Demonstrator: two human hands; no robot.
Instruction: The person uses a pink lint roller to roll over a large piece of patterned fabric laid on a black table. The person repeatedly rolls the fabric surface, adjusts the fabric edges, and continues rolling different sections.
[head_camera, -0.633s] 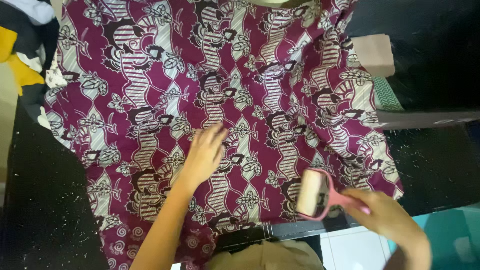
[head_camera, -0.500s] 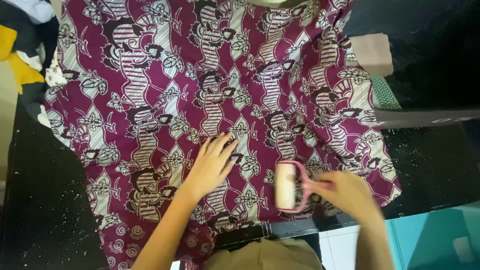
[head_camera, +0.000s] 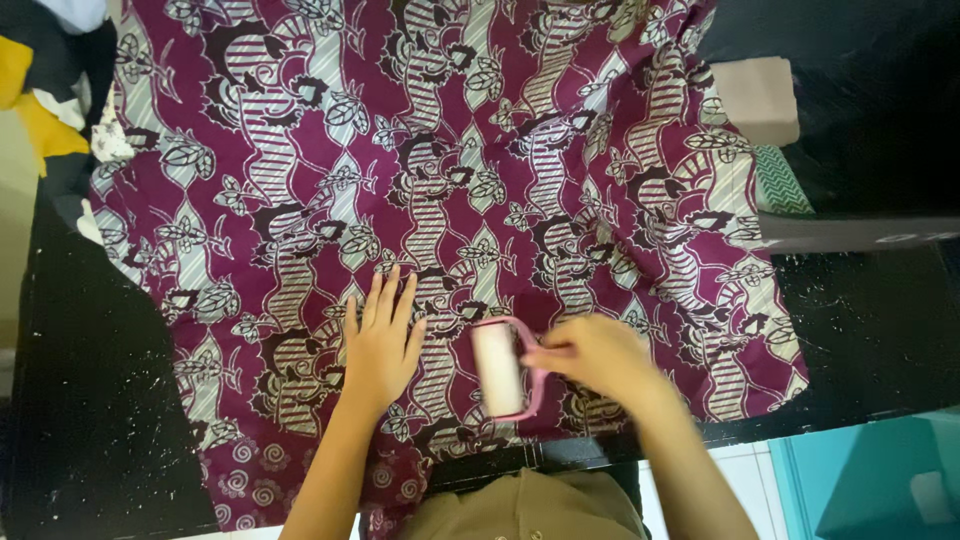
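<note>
A maroon patterned cloth (head_camera: 450, 150) with white striped and leaf motifs lies spread over a black table (head_camera: 90, 400). My left hand (head_camera: 382, 345) rests flat on the cloth near its front edge, fingers slightly apart. My right hand (head_camera: 592, 355) grips the handle of a pink lint roller (head_camera: 500, 368), whose white roll lies against the cloth just right of my left hand. The right hand and roller are blurred.
Yellow, white and dark clothes (head_camera: 40, 90) are piled at the far left. A beige block (head_camera: 758, 98) and a green patterned item (head_camera: 778, 182) sit at the right beside the cloth. White specks dot the black table. A teal object (head_camera: 890, 480) stands at bottom right.
My right hand has swept the lint roller leftward across the cloth, from near the right front edge to beside my left hand. The left hand shifted slightly left and flattened.
</note>
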